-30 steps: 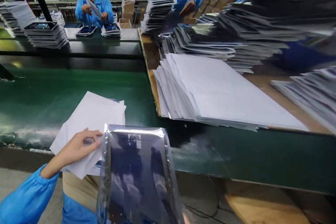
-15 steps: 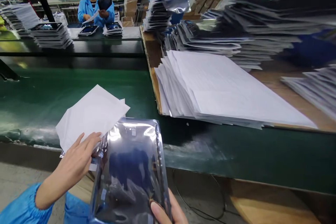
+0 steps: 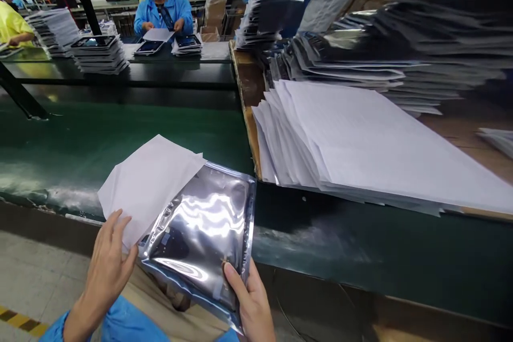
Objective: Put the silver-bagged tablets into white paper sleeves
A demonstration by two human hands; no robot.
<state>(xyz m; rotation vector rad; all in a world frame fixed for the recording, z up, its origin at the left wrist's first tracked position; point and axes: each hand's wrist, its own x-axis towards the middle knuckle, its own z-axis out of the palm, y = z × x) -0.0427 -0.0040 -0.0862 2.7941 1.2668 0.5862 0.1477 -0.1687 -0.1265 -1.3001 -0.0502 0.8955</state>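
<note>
My right hand (image 3: pixel 252 299) grips a shiny silver, see-through anti-static bag (image 3: pixel 200 235) by its lower right edge, thumb on top. A flat dark rectangular panel shows through the film. The bag lies tilted in front of the bench edge, its far end over the green bench. Beside it a sheet of white paper (image 3: pixel 150 187) rests on the bench and meets the bag's left side. My left hand (image 3: pixel 110 259) touches the paper's near edge with fingers stretched and apart. What lies under the paper is mostly hidden.
A thick stack of white sheets (image 3: pixel 360 144) lies on a cardboard-edged board at right, with dark bagged stacks (image 3: pixel 340 64) behind. Across the green bench (image 3: pixel 120 117), a co-worker in blue (image 3: pixel 164 10) handles paper beside piled panels (image 3: pixel 100 56). A black post (image 3: pixel 22 91) stands left.
The bag has turned and moved up and away, now lying against the paper's right side. My left hand has drawn back towards the paper's near edge. The view has shifted slightly left.
</note>
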